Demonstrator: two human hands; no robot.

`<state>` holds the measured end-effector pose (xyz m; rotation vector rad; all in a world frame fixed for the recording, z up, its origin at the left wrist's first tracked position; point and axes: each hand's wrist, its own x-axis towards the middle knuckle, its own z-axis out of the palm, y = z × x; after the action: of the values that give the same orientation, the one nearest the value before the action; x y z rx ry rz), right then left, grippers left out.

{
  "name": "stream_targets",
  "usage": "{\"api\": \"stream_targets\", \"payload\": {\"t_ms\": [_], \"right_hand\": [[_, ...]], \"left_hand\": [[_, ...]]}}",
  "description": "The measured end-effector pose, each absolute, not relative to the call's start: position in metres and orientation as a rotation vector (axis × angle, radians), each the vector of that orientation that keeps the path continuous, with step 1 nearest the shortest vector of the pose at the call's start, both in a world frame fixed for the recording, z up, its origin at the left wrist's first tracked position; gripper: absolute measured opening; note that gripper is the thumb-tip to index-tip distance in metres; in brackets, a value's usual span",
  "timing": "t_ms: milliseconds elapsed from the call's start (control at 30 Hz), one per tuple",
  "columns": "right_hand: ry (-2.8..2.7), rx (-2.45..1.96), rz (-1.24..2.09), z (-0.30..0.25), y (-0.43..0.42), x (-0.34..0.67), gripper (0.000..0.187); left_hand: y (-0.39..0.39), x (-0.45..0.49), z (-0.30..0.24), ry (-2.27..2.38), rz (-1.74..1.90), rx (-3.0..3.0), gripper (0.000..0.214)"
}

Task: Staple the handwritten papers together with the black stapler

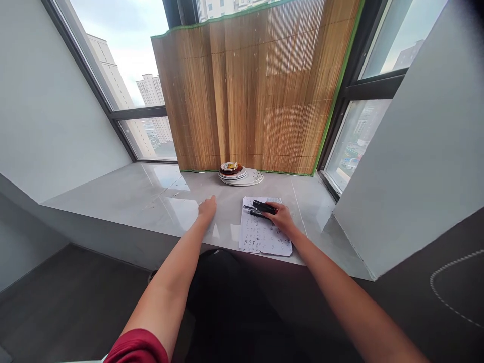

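Observation:
A sheet of paper (260, 234) covered in handwriting lies on the grey stone window ledge (151, 199). On top of the paper's far end, my right hand (282, 218) is closed around a black stapler (263, 206). A dark pen (252, 210) lies just beside the stapler on the sheet. To the left of the paper, my left hand (207, 206) rests on the bare ledge with its fingers curled under, and nothing shows in it.
A stack of plates (236, 174) with a small bowl on top stands at the back of the ledge, against a bamboo blind (253, 85). Windows flank the blind. A grey wall block (408, 166) closes the ledge's right end.

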<state>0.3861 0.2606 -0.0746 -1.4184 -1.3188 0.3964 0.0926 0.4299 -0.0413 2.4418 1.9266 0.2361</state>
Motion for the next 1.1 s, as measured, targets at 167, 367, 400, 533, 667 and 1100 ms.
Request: {"api": "stream_targets", "payload": {"t_ms": [167,367,400,533,667,1100], "right_hand": [[-1.316,-1.438,0.394,-0.071,0.258,0.384,0.041],[-1.327,-1.440,0.384,-0.070,0.257,0.384,0.042],[-1.328,-1.440,0.382,-0.070,0.257,0.384,0.041],[-1.333,-1.444,0.375,-0.072,0.259,0.384,0.040],[-1.362,-1.458,0.319,-0.072,0.259,0.383,0.039],[-1.388,-1.478,0.282,-0.063,0.254,0.379,0.033]], "left_hand": [[0.426,0.090,-0.043,1.932,0.261,2.403,0.035],[0.433,0.087,-0.038,1.873,0.344,2.427,0.037],[0.436,0.087,-0.038,1.846,0.362,2.449,0.036],[0.443,0.093,-0.042,1.743,0.419,2.527,0.032],[0.441,0.096,-0.048,1.714,0.498,2.553,0.028],[0.361,0.168,-0.024,1.207,1.147,1.765,0.018]]}}
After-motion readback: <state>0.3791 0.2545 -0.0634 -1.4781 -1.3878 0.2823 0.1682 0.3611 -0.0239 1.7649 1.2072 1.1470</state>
